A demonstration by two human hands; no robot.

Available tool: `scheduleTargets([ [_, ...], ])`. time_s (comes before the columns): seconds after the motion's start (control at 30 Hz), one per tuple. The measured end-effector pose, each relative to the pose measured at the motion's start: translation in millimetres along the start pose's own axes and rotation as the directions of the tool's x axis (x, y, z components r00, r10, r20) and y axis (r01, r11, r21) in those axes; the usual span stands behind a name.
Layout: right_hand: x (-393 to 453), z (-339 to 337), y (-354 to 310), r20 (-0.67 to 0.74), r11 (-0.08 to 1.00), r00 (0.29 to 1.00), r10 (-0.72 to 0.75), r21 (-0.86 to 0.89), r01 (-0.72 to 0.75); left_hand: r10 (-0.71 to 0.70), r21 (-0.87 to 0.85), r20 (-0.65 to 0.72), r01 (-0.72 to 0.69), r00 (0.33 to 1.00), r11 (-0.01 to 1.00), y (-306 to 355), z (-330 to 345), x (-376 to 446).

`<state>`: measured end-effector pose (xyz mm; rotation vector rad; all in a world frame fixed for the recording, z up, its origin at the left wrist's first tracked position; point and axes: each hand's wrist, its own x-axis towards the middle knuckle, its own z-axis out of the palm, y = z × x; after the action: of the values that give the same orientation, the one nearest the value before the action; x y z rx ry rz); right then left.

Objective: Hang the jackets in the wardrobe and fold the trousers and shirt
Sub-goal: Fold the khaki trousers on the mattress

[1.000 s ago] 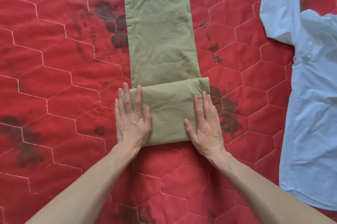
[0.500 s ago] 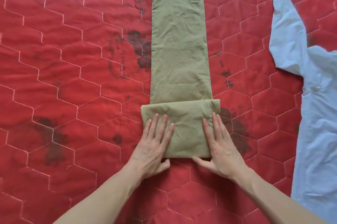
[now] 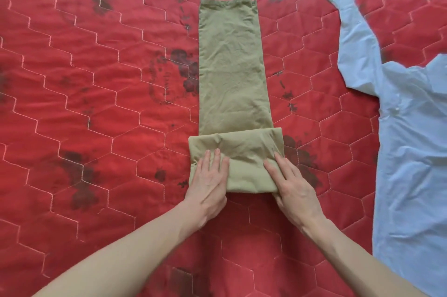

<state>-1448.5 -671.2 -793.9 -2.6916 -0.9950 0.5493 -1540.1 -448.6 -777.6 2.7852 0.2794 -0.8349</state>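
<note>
Two bare forearms reach in from the near edge. The left hand (image 3: pixel 210 182) and right hand (image 3: pixel 294 186) lie flat, fingers straight, pressing the near folded block of the olive trousers (image 3: pixel 232 74) on a red quilt (image 3: pixel 96 115). A second ago the hands sat higher on the block; now they have slid toward its near corners, thumbs at the edge, so the next fold up the leg looks about to begin. Beyond the block, the rest of the leg stretches away, unfolded. At far right a pale blue shirt (image 3: pixel 411 151) lies spread, not yet folded. No containers, jackets or wardrobe are visible.
</note>
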Motion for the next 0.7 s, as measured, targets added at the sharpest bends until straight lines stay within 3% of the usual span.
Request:
scheduleTargets([
  [0.1, -16, -11, 4, -0.118, 0.998, 0.991, -0.065, -0.006, 0.065, 0.068, -0.025, 0.019, -0.067, 0.998, 0.997, 0, -20, -16],
  [0.27, -44, -40, 15, -0.344, 0.969, 0.907, -0.242, -0.050, 0.240, 0.124, -0.197, 0.140, -0.096, 0.982, 0.976, -2, -50, -40],
  [0.33, -52, -50, 19, -0.384, 0.964, 0.890, -0.247, -0.004, 0.266, 0.159, -0.304, 0.248, -0.079, 0.956, 0.949, -5, -58, -46],
  [0.4, -58, -57, 22, -0.367, 0.968, 0.919, -0.144, 0.140, 0.208, 0.187, -0.451, 0.319, -0.025, 0.929, 0.892, -14, -67, -49],
  [0.5, -57, -64, 21, -0.258, 0.846, 0.959, 0.116, 0.531, 0.040, 0.220, -0.662, 0.331, 0.059, 0.918, 0.747, -39, -73, -52],
  [0.57, -48, -62, 16, -0.207, 0.727, 0.954, 0.217, 0.686, -0.016, 0.169, -0.797, 0.291, 0.141, 0.942, 0.588, -55, -63, -50],
  [0.63, -34, -57, 6, -0.173, 0.658, 0.949, 0.264, 0.752, -0.046, 0.024, -0.902, 0.211, 0.186, 0.977, 0.389, -66, -46, -45],
  [0.7, -17, -50, -4, -0.155, 0.623, 0.940, 0.302, 0.779, -0.072, -0.190, -0.965, 0.168, 0.201, 0.967, 0.170, -67, -27, -42],
])
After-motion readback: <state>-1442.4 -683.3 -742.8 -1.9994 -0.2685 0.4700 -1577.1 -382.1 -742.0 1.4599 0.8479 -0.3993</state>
